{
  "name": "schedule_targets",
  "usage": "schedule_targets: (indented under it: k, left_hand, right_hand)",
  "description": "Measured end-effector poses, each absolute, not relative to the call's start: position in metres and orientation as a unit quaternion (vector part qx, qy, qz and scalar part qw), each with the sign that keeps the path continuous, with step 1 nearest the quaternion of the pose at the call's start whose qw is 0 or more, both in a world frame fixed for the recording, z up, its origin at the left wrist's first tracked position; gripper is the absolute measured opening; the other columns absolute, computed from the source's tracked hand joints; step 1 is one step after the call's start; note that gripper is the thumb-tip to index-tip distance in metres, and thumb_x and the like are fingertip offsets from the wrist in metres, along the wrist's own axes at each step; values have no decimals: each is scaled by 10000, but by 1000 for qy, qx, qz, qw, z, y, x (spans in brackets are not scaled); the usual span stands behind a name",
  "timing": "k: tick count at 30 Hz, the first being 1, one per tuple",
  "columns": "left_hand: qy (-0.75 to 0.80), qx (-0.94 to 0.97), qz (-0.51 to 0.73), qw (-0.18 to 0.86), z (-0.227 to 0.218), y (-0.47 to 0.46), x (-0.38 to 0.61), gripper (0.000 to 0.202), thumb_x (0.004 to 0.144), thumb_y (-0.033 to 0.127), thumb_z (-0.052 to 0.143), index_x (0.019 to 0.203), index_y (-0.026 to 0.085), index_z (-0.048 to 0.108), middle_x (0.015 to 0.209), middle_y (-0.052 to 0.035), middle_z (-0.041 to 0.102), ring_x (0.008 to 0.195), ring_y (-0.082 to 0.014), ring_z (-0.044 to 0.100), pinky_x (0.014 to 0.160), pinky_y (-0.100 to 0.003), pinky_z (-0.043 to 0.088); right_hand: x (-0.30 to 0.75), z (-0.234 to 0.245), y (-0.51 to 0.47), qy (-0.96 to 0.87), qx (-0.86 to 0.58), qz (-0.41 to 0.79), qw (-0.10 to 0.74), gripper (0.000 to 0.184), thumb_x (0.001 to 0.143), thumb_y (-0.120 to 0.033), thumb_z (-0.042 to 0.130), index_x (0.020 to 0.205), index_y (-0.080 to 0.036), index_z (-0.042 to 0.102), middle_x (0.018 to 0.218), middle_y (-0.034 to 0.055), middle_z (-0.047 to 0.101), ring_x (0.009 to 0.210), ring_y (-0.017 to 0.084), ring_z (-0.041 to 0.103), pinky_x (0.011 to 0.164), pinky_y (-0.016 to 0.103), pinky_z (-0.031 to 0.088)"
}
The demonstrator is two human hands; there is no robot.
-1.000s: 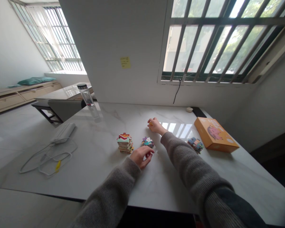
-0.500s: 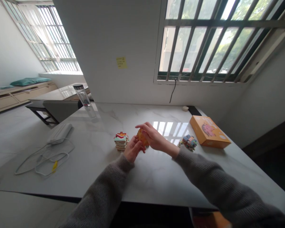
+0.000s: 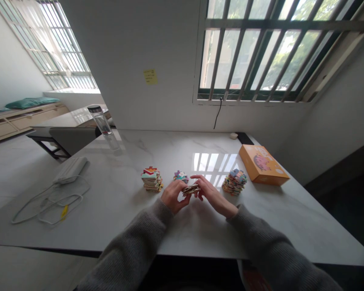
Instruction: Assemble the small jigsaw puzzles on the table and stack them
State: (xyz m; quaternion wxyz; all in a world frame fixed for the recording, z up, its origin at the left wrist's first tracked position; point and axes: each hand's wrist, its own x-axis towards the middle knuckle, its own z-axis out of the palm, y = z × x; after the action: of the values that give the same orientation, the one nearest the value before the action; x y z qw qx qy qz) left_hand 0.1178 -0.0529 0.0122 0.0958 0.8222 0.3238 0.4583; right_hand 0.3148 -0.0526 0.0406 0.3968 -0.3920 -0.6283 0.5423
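Between my hands, just above the table, is a small stack of jigsaw puzzle pieces (image 3: 190,190), seen edge-on. My left hand (image 3: 173,197) is closed round its left side, thumb in front. The fingers of my right hand (image 3: 214,197) press against its right end, the index finger stretched out over the back. Right behind the held stack lies a low pile of puzzle pieces (image 3: 180,175), purple and teal on top. A taller puzzle-piece stack (image 3: 152,180) with a red and green top stands to the left. Another tall, slightly uneven stack (image 3: 234,182) stands beside my right wrist.
An orange box (image 3: 263,165) lies at the right, with a black flat object (image 3: 244,138) and a small white object (image 3: 233,136) behind it. At the left are a white power strip (image 3: 71,169) with a looped cable (image 3: 39,216) and a clear bottle (image 3: 100,121).
My hands have come lower and turned the held pieces from an orange face to edge-on. The low pile behind and the right stack now show more fully. The camera view has shifted slightly.
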Motion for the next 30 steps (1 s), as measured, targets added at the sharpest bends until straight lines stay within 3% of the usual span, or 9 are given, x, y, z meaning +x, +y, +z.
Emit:
schedule_targets:
  k: [4,9,12,19,25,30]
  left_hand:
    - [331,844,421,-36,12,-52,116,101,790,199,650,883,210,613,822,-35,657,780,-196,604,744,-337,427]
    - [317,874,360,-76,7,-47,113,139,768,217,656,906,214,634,844,-49,638,809,-217,591,754,-353,401]
    - [307,891,324,-84,4,-47,114,230,741,224,680,964,206,626,884,-60,620,848,-238,579,769,-366,407]
    - [322,870,372,-2,14,-56,117,255,799,243,663,1040,201,593,1042,-89,575,969,-261,545,855,-409,466]
    - [322,857,395,69,5,-48,112,569,819,196,613,1362,179,442,1257,-146,521,1176,-293,521,1005,-457,470]
    - [342,884,299,109,-5,-45,112,519,867,207,575,1365,176,433,1140,-117,641,1032,-278,626,873,-429,498]
  right_hand:
    - [316,36,-56,-569,-399,623,358,410,968,-578,441,1181,-242,537,670,-27,541,552,140,521,462,224,369]
    - [313,41,-61,-542,-393,657,347,325,923,-500,547,1123,-246,573,738,-23,561,574,129,533,503,244,426]
    - [313,35,-59,-582,-387,614,367,308,888,-400,598,1147,-234,574,783,-22,583,616,123,535,547,247,436]
    - [325,29,-49,-757,-411,356,361,442,845,-173,546,1280,-232,501,869,-7,608,693,135,542,665,278,455]
    - [331,33,-53,-824,-357,291,331,473,817,-96,558,1268,-233,516,1087,67,657,942,206,627,840,345,498]
    - [332,21,-55,-851,-347,249,307,453,817,-72,571,1248,-209,558,1128,95,656,1031,236,597,925,384,485]
